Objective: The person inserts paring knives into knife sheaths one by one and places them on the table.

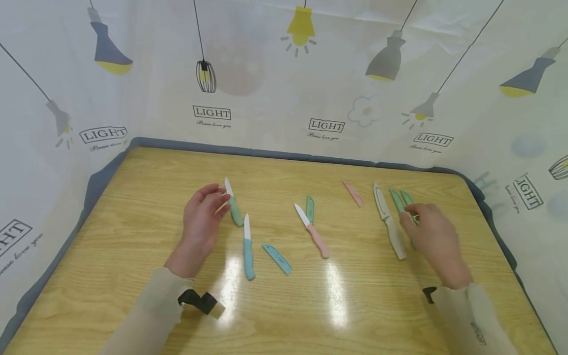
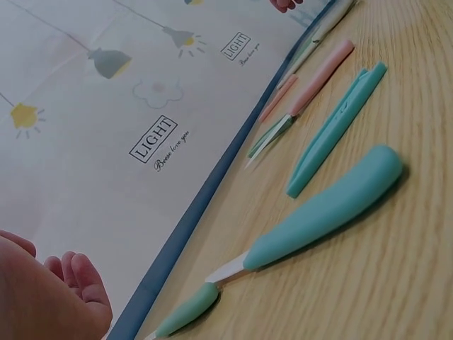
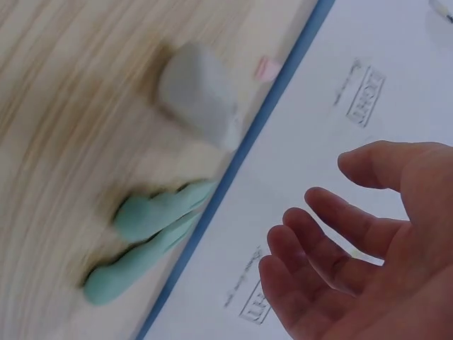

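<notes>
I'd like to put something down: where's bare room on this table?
Bare wood-grain tabletop lies left of the left hand, and between the cream sleeves, on the person's side of the slender blue sheath and white-bladed, pink-handled knife. It's crowded around the right hand: two sheathed green knives beside a long beige knife.

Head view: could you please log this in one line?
left hand: empty, by bare green knife; right hand: empty, by sheathed green knives

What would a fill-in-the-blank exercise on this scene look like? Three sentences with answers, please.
1. The left hand holds ____.
2. The blade of the pink knife lies nearest a sheath coloured ____.
3. In the head view, the right hand overlaps ____ green knives.
Missing words: nothing; green; two.
</notes>
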Demonstrator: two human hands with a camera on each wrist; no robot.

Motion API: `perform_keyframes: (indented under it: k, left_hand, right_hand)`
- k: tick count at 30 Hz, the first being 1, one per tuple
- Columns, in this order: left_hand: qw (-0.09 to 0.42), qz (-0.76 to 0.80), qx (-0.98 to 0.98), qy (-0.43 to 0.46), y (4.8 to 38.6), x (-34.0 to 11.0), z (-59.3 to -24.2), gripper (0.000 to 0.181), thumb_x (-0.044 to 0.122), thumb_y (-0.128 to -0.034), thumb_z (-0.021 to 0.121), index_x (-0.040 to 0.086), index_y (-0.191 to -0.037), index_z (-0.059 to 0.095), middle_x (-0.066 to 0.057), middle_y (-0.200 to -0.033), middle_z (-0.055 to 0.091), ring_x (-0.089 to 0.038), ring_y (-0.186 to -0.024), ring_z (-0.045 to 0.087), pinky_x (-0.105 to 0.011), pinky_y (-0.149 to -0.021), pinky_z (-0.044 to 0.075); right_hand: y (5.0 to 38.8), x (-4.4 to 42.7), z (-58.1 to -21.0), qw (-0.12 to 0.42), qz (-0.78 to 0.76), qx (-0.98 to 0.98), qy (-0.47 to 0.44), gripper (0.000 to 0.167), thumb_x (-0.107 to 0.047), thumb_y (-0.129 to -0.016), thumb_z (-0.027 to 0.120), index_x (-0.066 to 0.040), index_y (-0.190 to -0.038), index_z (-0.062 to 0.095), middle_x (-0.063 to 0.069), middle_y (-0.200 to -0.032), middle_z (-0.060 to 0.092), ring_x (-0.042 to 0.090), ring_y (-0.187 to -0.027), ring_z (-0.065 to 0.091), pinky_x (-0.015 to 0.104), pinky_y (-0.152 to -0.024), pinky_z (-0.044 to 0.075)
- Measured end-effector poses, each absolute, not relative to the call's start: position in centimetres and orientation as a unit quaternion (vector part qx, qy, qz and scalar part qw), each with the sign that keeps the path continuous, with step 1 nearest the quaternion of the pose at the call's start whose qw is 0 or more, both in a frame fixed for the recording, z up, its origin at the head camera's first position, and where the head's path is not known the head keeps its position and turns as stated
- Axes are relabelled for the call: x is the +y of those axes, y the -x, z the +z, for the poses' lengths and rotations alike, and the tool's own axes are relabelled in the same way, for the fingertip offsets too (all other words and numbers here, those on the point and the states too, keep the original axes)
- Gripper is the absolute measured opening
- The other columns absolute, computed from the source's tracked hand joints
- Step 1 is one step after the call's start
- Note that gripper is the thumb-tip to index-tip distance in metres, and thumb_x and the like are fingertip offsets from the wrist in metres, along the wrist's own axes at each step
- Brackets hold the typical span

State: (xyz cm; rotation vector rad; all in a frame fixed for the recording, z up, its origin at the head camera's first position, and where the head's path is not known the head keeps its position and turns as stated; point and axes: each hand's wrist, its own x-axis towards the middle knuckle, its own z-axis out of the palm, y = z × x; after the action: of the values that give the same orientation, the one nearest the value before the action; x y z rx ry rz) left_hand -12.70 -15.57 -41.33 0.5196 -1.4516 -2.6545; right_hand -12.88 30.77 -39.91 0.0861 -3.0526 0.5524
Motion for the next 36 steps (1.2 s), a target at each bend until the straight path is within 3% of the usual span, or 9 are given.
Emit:
perform_keyframes:
  k: [8, 14, 17, 21, 25, 32, 36]
  left_hand:
    - [0.048, -0.847, -0.504, -0.163, 12.8, -16.0, -41.1, 0.017, 0.002, -0.1058, 0.049, 0.01, -0.12, 0.053, -0.001, -0.11, 0.06, -0.016, -0.103, 0.063, -0.034, -0.103, 0.051]
    - [0.028, -0.826, -0.541, -0.154, 12.9, -15.5, -41.2, 0.022, 0.001, -0.1049, 0.051, 0.006, -0.126, 0.052, -0.002, -0.114, 0.06, -0.016, -0.107, 0.062, -0.038, -0.109, 0.048]
    - [0.005, -0.8, -0.586, -0.131, 12.7, -15.1, -41.2, 0.028, 0.002, -0.1045, 0.053, 0.0, -0.133, 0.05, -0.009, -0.124, 0.06, -0.018, -0.113, 0.061, -0.041, -0.111, 0.047]
    - [-0.026, -0.752, -0.655, -0.078, 12.6, -14.4, -41.2, 0.033, 0.005, -0.1045, 0.055, -0.004, -0.136, 0.05, -0.02, -0.137, 0.055, -0.025, -0.123, 0.058, -0.038, -0.11, 0.048]
    - [-0.058, -0.694, -0.718, -0.008, 12.6, -13.9, -41.2, 0.035, 0.007, -0.1038, 0.059, -0.005, -0.137, 0.053, -0.023, -0.139, 0.056, -0.032, -0.13, 0.054, -0.036, -0.108, 0.049]
    - [-0.173, -0.556, -0.798, 0.156, 12.2, -13.4, -41.6, 0.045, 0.015, -0.1019, 0.066, 0.0, -0.143, 0.056, -0.016, -0.145, 0.058, -0.037, -0.138, 0.05, -0.053, -0.114, 0.044]
    - [-0.193, -0.46, -0.839, 0.215, 12.1, -12.6, -42.0, 0.049, 0.018, -0.0962, 0.075, 0.007, -0.141, 0.06, -0.011, -0.146, 0.058, -0.034, -0.14, 0.048, -0.054, -0.116, 0.041]
  right_hand:
    - [11.8, 28.5, -39.3, 0.024, 0.187, -0.981, -0.052, 0.04, -0.029, -0.105, 0.058, 0.005, -0.126, 0.067, 0.028, -0.123, 0.062, 0.044, -0.107, 0.062, 0.061, -0.08, 0.054]
    - [11.3, 27.1, -39.4, 0.036, 0.192, -0.978, -0.078, 0.035, -0.024, -0.104, 0.062, 0.004, -0.123, 0.068, 0.026, -0.12, 0.064, 0.043, -0.107, 0.063, 0.06, -0.08, 0.055]
    - [11.1, 26.5, -39.4, 0.033, 0.196, -0.976, -0.085, 0.035, -0.025, -0.104, 0.06, 0.005, -0.122, 0.068, 0.027, -0.121, 0.064, 0.044, -0.107, 0.063, 0.06, -0.081, 0.055]
    - [11.0, 25.9, -39.4, 0.031, 0.198, -0.975, -0.092, 0.036, -0.025, -0.104, 0.059, 0.005, -0.122, 0.068, 0.027, -0.122, 0.064, 0.043, -0.107, 0.063, 0.06, -0.083, 0.055]
    - [11.0, 25.4, -39.4, 0.035, 0.205, -0.972, -0.104, 0.035, -0.024, -0.104, 0.06, 0.005, -0.121, 0.07, 0.027, -0.122, 0.065, 0.042, -0.108, 0.063, 0.059, -0.085, 0.055]
    - [11.0, 24.7, -39.5, 0.032, 0.204, -0.973, -0.106, 0.035, -0.024, -0.104, 0.059, 0.004, -0.122, 0.069, 0.026, -0.124, 0.065, 0.042, -0.104, 0.066, 0.057, -0.083, 0.057]
    - [10.9, 24.5, -39.6, 0.038, 0.201, -0.973, -0.109, 0.033, -0.024, -0.104, 0.06, 0.003, -0.121, 0.07, 0.025, -0.123, 0.066, 0.04, -0.1, 0.067, 0.055, -0.08, 0.058]
